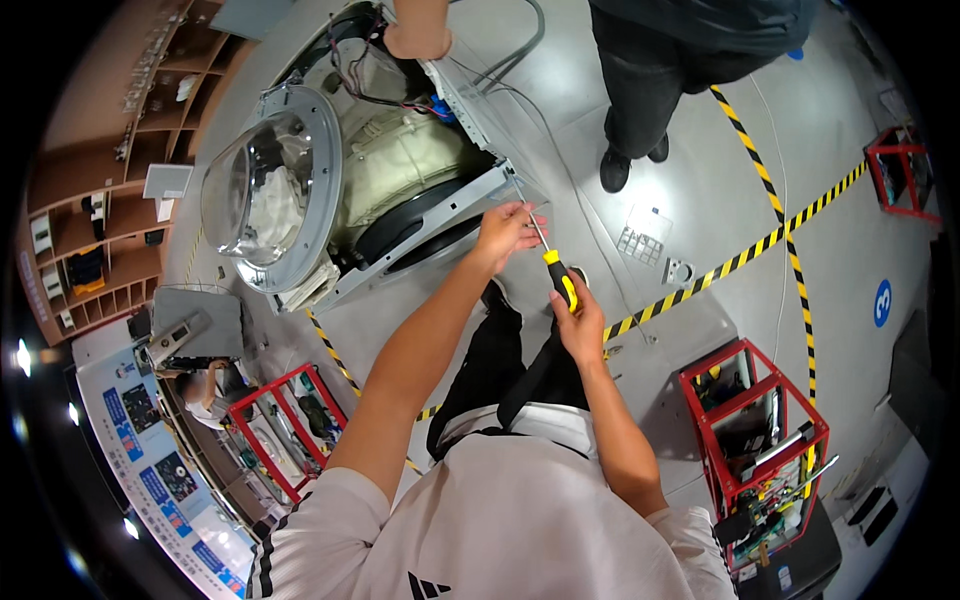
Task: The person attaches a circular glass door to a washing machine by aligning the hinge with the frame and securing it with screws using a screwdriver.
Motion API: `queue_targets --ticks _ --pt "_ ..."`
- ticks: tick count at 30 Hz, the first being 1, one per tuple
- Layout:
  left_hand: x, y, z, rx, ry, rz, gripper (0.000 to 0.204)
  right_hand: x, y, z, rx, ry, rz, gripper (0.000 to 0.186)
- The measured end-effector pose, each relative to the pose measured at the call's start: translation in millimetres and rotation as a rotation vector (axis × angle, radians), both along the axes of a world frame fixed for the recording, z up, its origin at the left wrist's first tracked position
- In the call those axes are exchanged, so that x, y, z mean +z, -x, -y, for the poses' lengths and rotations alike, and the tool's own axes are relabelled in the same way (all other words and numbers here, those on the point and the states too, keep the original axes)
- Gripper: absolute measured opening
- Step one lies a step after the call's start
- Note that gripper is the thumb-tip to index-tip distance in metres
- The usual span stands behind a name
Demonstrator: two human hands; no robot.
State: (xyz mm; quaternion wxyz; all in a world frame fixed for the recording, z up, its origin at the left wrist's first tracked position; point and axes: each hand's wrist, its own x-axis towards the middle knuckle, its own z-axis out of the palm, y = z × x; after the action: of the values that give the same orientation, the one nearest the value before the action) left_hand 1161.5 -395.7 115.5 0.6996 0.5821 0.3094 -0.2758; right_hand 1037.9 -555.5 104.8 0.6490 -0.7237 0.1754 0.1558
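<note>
My right hand (580, 322) is closed round the black and yellow handle of a screwdriver (560, 275). The thin shaft runs up and left to the near corner of a washing machine's metal frame (430, 222). Around that shaft, close to the corner, the fingers of my left hand (508, 234) are curled; the very tip is hard to make out. The machine is without its outer panels, so its pale drum tub (410, 165) shows. A round door with a clear bowl (265, 190) and grey ring is at its left side.
Another person's hand (418, 40) rests on the machine's far edge; a person in dark clothes (650, 80) stands beyond. Cables (560, 150) cross the floor. A parts tray (645, 235) lies to the right. Red tool carts (755, 430) stand at both sides, shelves (100, 180) at left.
</note>
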Motion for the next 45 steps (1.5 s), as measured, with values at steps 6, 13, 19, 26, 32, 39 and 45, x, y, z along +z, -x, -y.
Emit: queue_targets --ticks 6,13,19,26,32,39,45 --pt "0.2 -10.5 2.2 0.005 -0.024 -0.002 0.038 -3.4 -11.5 -1.4 -0.013 -0.025 -0.027 0.043" --pt "-15.0 -12.5 -2.6 0.03 -0.052 0.028 0.035 8.9 -22.6 -2.9 0.036 0.07 -0.015 0.04" --pt "-16.0 -15.7 -2.7 0.041 -0.055 0.03 0.034 9.9 -30.6 -1.2 0.021 0.066 -0.035 0.041" --pt "-16.0 -17.1 -4.1 -0.013 -0.042 0.015 0.037 2.8 -27.6 -2.9 0.02 0.148 0.059 0.041" --pt "-19.7 -18.2 -3.1 0.065 0.015 0.03 0.035 2.2 -30.3 0.3 0.028 0.254 0.206 0.04" --pt "-24.0 -24.5 -5.7 0.097 0.098 0.053 0.033 -1.5 -36.8 -0.5 -0.008 0.439 0.332 0.034" --pt "-22.2 -23.0 -8.6 0.082 0.102 0.031 0.03 -6.4 -30.3 -5.7 -0.019 0.342 0.273 0.035"
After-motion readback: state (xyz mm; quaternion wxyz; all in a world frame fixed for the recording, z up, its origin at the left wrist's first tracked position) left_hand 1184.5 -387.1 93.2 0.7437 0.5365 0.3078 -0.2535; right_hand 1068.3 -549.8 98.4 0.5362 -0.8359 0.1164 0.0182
